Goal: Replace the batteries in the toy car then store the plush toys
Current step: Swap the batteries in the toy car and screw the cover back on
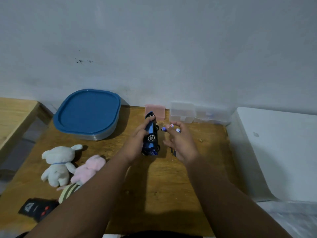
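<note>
Head view has both our bare hands over the middle of a wooden surface (154, 189), and we give places by the clock from the blue toy car (151, 134). Our left hand (136, 143) grips the toy car, fingers curled round its body and one fingertip up by the far wheel. The car runs lengthwise from twelve to six o'clock and is turned on its side, so two wheel faces look up at us. We cannot tell whether it touches the surface. Our right hand (181, 143) hovers just beside the car at three o'clock, its fingers loosely bent and spread apart. Three small blue-and-white batteries (163, 129) show at its fingertips, at about two o'clock from the car. We cannot tell whether the fingers pinch any of them or whether they lie on the surface behind. At twelve o'clock a pink box (157, 111) stands against the wall, and at one o'clock is a clear plastic box (182, 111). At ten o'clock sits a container with a blue lid (87, 114). At eight o'clock, well apart from the car, a white plush toy (58, 162) lies touching a pink plush toy (89, 169). A striped plush toy (68, 191) lies just nearer us, partly hidden by our left forearm. At seven o'clock, near the surface's near edge, lies a black remote (37, 209) with red buttons.
</note>
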